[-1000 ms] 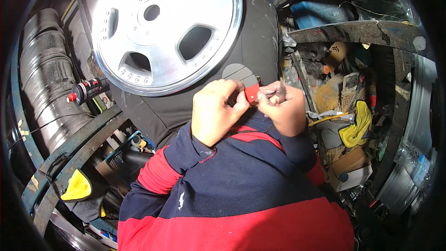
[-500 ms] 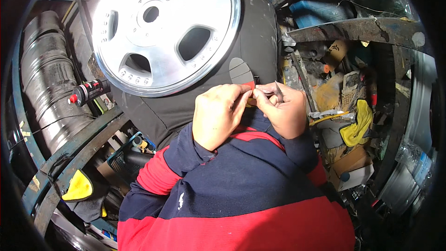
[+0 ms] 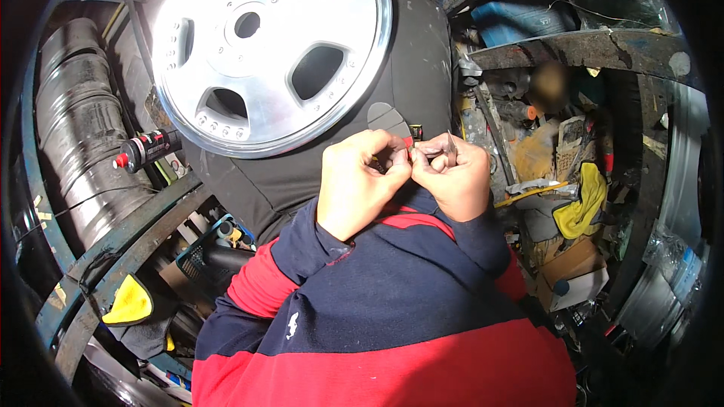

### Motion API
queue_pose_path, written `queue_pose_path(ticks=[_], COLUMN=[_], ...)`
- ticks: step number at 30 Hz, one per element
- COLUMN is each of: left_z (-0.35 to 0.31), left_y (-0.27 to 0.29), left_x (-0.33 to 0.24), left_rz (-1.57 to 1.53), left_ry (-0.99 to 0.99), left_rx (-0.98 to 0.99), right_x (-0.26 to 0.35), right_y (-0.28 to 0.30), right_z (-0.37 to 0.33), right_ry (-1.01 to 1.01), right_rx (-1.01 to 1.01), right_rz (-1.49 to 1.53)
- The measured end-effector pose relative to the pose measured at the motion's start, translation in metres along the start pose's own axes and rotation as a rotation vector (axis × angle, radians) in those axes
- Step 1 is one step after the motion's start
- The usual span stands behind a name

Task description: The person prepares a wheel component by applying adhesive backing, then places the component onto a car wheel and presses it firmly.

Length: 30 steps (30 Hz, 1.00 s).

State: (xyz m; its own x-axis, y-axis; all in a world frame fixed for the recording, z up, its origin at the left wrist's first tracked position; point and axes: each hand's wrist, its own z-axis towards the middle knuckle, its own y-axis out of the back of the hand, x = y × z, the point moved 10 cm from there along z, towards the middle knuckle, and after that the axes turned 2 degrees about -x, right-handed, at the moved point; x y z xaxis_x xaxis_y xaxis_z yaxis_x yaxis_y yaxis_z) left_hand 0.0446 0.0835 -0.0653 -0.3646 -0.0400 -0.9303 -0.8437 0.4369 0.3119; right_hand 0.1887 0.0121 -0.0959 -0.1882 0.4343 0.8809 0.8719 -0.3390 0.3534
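My left hand is closed in a pinch, its fingertips meeting those of my right hand in front of my chest. Whatever the left fingertips grip is too small to make out. My right hand is closed too, around a thin, pointed grey metal piece that sticks up between its fingers. Just beyond the hands, a grey rounded flat piece with dark lines lies against the black cover. Something red shows at its near end, by the left fingertips. A polished silver wheel rim rests face up on the cover.
At left, a black bottle with a red cap lies near a metal frame. Stacked metal rims stand behind it. Yellow-and-grey cloths hang lower left. On the right are cluttered shelves, a yellow glove-like cloth and a cardboard box.
My left fingers have curled and spread away from the red bit, and the left hand has tilted slightly. A small black-and-yellow item shows more beyond the fingertips.
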Motion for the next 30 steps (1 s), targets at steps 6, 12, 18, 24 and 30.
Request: queue_pose_path(ticks=[6,12,18,24,30], left_z=[-0.006,-0.009,-0.004,-0.003,-0.005], left_y=[0.001,-0.006,-0.013,-0.017,-0.007], left_x=[0.015,0.018,0.016,0.018,0.023], left_rz=[-0.025,0.048,0.104,-0.003,0.01], left_ry=[0.062,0.03,-0.001,-0.013,0.067], left_rx=[-0.045,-0.024,0.026,0.065,0.027], right_x=[0.0,-0.025,-0.029,-0.042,-0.053], right_y=[-0.002,-0.012,-0.019,-0.018,0.002], right_z=[-0.001,-0.001,-0.003,-0.002,-0.001], right_ry=[0.014,-0.166,-0.23,-0.184,-0.194], right_rx=[0.007,0.171,0.345,0.312,0.068], right_rz=[0.044,0.182,0.263,0.288,0.362])
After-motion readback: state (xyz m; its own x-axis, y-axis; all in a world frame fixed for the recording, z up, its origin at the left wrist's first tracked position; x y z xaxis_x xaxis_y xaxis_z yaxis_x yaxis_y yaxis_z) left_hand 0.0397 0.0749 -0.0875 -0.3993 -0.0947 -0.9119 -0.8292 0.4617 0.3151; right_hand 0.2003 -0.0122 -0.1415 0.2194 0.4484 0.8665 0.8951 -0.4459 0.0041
